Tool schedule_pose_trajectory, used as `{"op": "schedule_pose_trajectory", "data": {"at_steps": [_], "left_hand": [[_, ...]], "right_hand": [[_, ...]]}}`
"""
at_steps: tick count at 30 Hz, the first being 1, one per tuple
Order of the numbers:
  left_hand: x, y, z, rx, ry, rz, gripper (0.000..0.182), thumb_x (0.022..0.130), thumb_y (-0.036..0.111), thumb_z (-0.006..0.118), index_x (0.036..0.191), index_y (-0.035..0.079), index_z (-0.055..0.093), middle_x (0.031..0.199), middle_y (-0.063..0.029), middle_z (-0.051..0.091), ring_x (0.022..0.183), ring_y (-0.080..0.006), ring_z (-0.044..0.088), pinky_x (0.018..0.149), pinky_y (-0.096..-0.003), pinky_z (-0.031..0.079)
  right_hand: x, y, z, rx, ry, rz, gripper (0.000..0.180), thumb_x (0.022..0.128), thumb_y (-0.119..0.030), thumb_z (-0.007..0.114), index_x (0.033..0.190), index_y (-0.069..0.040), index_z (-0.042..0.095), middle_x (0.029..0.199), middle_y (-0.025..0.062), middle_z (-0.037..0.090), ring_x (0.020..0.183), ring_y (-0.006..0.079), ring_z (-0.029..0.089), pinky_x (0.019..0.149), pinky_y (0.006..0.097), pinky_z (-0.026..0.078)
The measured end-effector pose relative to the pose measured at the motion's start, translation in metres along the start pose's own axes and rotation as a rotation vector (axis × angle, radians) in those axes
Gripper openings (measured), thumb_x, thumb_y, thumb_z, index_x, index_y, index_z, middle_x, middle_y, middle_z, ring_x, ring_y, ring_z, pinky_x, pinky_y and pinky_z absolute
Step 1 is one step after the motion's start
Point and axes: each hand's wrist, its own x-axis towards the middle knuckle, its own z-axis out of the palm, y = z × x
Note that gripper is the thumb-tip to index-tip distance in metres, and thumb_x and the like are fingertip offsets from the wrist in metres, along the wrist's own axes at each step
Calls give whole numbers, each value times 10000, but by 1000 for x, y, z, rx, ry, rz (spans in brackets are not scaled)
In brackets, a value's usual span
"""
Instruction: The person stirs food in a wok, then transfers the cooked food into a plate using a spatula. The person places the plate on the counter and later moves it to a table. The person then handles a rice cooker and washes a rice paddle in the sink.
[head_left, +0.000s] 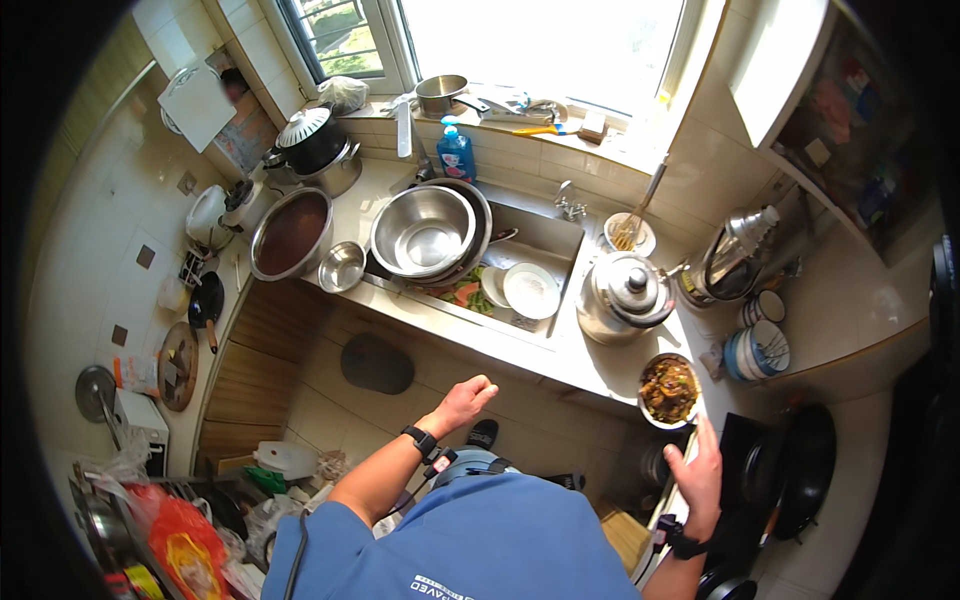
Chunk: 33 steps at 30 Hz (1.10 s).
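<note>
My left hand (466, 400) hovers over the floor in front of my body, its fingers loosely curled and nothing visible in it. On the right, my right hand (697, 466) has its thumb apart from its fingers. Its fingertips reach the near rim of a bowl of cooked food (669, 390); whether they touch it I cannot tell. This bowl rests at the counter's front edge. Behind it stands a lidded metal kettle (628, 296). To the kettle's left, the sink (568, 259) holds white plates (531, 290), vegetable scraps (466, 294) and stacked steel basins (424, 231).
A large basin of dark liquid (292, 232) and a small steel bowl (342, 267) sit left of the sink. Blue-striped bowls (754, 351) stand by the right wall. A black wok (808, 469) lies at far right. Bags (187, 532) crowd the lower left.
</note>
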Motion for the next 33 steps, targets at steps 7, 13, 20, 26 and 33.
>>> {"op": "schedule_pose_trajectory", "data": {"at_steps": [7, 13, 20, 26, 33], "left_hand": [[-10, -84, -104, -282, 187, -200, 269, 1009, 355, 640, 1022, 86, 655, 806, 5, 627, 641, -81, 557, 562, -258, 474], [-38, -138, -150, -396, 284, -145, 413, 1064, 342, 562, 730, 101, 527, 645, 1, 556, 558, -88, 534, 516, -243, 430], [-14, -109, -112, -402, 25, -178, 298, 1057, 295, 575, 858, 74, 602, 754, -13, 637, 603, -82, 581, 553, -232, 472], [23, -61, -45, -281, -353, -202, 245, 1020, 249, 634, 1153, 44, 653, 933, -47, 705, 733, -98, 633, 671, -244, 518], [116, 25, 120, -144, -718, -153, 451, 1023, 290, 630, 1405, 62, 551, 1209, -63, 662, 939, -117, 618, 756, -263, 511]], "right_hand": [[89, -182, 6, 428, 483, -313, 117, 929, -12, 651, 888, -41, 546, 986, 108, 669, 1051, 256, 649, 1166, 567, 336], [116, -211, 68, 338, 492, -477, 169, 844, -67, 694, 738, -106, 568, 737, 10, 605, 765, 189, 601, 916, 464, 507], [24, -7, 204, 929, 559, 718, 102, 934, -111, 705, 888, -31, 662, 725, 16, 646, 581, 86, 584, 553, 242, 509], [-50, 132, 212, 1154, 641, 1193, 189, 994, -229, 629, 1115, -86, 657, 888, 54, 713, 691, 150, 667, 589, 281, 527], [-29, 191, 221, 1432, 547, 1161, 448, 1016, -283, 608, 1384, -53, 498, 1097, 135, 694, 888, 240, 713, 726, 380, 596]]}}
